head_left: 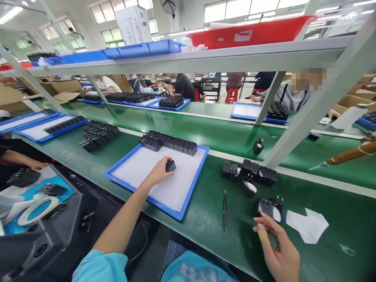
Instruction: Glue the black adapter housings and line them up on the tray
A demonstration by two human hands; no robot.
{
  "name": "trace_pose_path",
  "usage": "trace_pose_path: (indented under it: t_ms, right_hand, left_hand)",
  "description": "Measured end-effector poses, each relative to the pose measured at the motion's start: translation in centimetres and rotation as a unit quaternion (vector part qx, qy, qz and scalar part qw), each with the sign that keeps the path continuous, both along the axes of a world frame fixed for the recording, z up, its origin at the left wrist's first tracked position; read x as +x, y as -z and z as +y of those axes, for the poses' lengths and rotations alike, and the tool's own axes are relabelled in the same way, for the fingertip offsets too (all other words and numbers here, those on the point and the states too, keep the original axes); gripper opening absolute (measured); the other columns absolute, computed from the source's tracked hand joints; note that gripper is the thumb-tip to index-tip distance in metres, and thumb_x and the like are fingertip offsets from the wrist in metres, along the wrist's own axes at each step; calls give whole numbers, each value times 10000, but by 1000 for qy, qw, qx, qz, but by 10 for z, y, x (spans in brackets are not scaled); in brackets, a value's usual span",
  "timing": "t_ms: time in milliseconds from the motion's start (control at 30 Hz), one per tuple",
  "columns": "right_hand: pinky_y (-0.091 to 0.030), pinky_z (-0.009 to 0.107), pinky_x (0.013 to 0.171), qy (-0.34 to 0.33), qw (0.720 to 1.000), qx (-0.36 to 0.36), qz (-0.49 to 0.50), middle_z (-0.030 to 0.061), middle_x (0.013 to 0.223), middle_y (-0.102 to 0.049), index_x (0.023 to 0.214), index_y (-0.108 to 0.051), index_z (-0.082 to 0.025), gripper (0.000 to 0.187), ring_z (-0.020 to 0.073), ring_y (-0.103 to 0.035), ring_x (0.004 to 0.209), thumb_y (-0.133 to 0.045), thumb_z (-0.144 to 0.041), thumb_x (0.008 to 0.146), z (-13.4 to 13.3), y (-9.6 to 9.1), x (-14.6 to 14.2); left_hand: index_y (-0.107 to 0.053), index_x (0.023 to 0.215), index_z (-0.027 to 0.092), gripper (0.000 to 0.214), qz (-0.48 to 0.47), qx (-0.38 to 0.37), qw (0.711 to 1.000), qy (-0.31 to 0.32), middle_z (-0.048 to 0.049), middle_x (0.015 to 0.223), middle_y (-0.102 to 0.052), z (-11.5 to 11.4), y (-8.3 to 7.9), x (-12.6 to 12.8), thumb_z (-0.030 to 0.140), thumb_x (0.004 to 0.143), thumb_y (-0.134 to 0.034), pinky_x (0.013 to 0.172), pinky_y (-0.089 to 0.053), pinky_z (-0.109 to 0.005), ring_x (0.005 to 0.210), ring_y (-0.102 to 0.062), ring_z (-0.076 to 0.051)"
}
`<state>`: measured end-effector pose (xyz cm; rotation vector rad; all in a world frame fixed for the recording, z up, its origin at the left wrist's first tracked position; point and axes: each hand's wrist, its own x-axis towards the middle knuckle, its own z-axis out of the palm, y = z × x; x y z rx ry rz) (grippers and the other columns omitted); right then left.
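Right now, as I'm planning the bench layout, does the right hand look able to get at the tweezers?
Probably yes: the right hand seems to hold nothing, and only green table shows between it and the tweezers.

A green workbench (205, 211) is stretched across the frame. At the centre, a blue-rimmed tray (176, 188) with a white lining is borne on it. Left of that, black blocks (100, 135) are grouped directly on the surface; two similar trays (33, 131) are set at the left edge. Right of centre, tweezers (225, 213) are laid below a cluster of black cases (267, 176). Toward the lower right, an opened unit (266, 205) is placed beside white paper (308, 227).
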<state>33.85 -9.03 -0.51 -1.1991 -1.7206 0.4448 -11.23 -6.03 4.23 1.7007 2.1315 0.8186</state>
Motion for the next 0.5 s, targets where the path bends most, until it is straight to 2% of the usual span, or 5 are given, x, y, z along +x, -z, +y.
trace_pose_path:
  t_ms: [133, 233, 367, 500]
  right_hand:
    - [-577, 219, 633, 7, 1000, -29, -4, 42, 906, -740, 1158, -615, -221, 324, 152, -712, 698, -568, -397, 890, -2, -6, -3]
    - [-559, 204, 526, 5, 999, -52, 6, 42, 894, -740, 1136, -627, -245, 306, 165, -716, 699, -561, -409, 886, -3, -12, -5]
    - [-518, 194, 416, -15, 998, -48, 23, 24, 883, -743, 1116, -637, -288, 270, 169, -722, 690, -565, -397, 880, -3, -13, -7]
    - [-503, 184, 388, -6, 998, -59, 23, 21, 896, -748, 1108, -647, -290, 266, 170, -730, 705, -559, -402, 883, -4, -9, -7]
  left_hand:
    - [-496, 1217, 220, 494, 64, 11, 997, -38, -84, 1176, -609, 4, -2, -2, 215, 736, -610, 971, -455, -411, 1080, -599, -266]
    - [-482, 1265, 218, 530, 103, 22, 992, -71, -88, 1171, -620, 27, -8, -21, 187, 750, -604, 955, -459, -388, 1085, -593, -264]
    - [-499, 1243, 159, 469, 159, 39, 978, -132, -149, 1178, -598, 64, -16, -49, 166, 780, -575, 968, -430, -419, 1138, -536, -304]
    - [-526, 1224, 138, 422, 210, 63, 959, -177, -186, 1227, -536, 79, -14, -60, 178, 805, -555, 996, -376, -473, 1196, -451, -347]
